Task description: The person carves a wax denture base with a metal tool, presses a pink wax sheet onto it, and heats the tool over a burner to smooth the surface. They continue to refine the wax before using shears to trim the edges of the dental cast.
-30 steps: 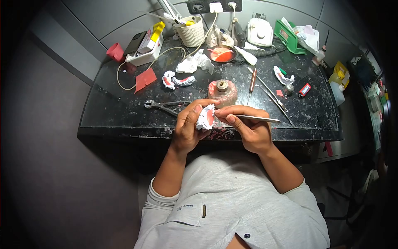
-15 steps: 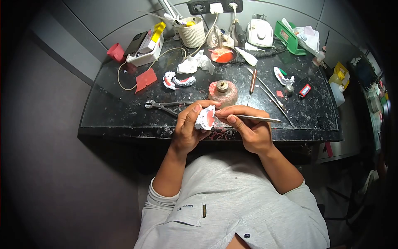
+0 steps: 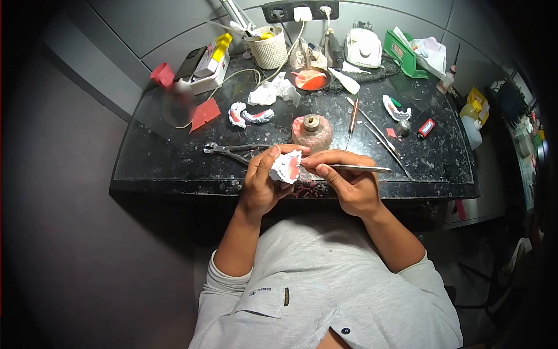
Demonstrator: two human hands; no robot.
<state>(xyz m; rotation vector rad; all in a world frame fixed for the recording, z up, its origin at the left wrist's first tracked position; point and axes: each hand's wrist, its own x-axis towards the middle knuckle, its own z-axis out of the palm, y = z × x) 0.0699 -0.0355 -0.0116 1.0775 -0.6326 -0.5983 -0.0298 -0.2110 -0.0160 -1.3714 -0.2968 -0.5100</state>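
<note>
Right now my left hand (image 3: 261,185) is curled around the white plaster cast (image 3: 286,167), thumb on its near side and fingers wrapped behind it. Its pink wax face is turned up toward me. The cast sits just above the front edge of the black worktop (image 3: 151,166). My right hand (image 3: 350,185) pinches a thin metal tool (image 3: 363,168) like a pen, fingers closed tight, its tip touching the cast's right edge. Just behind stand a wax-caked burner (image 3: 312,131) and, to its left, pliers (image 3: 228,150).
</note>
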